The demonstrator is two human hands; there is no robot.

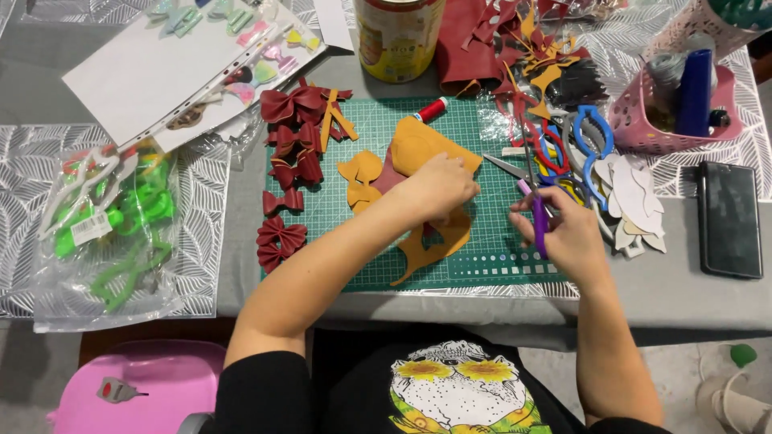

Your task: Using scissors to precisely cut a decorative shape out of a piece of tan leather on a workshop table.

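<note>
My left hand (438,189) presses down on a mustard-yellow leather sheet (422,145) lying on the green cutting mat (482,249). Part of the sheet, partly cut into shapes, sticks out below the hand. My right hand (563,233) grips purple-handled scissors (537,221), whose blades point up and left toward the sheet. Small yellow cut pieces (359,178) lie just left of my left hand.
Dark red leather bows (289,153) line the mat's left side. A red thread spool (432,108), a yellow tin (398,36), white paper templates (631,193), blue and red scissors (591,137), a pink basket (643,112), a black phone (728,217) and bagged green plastic items (121,225) surround it.
</note>
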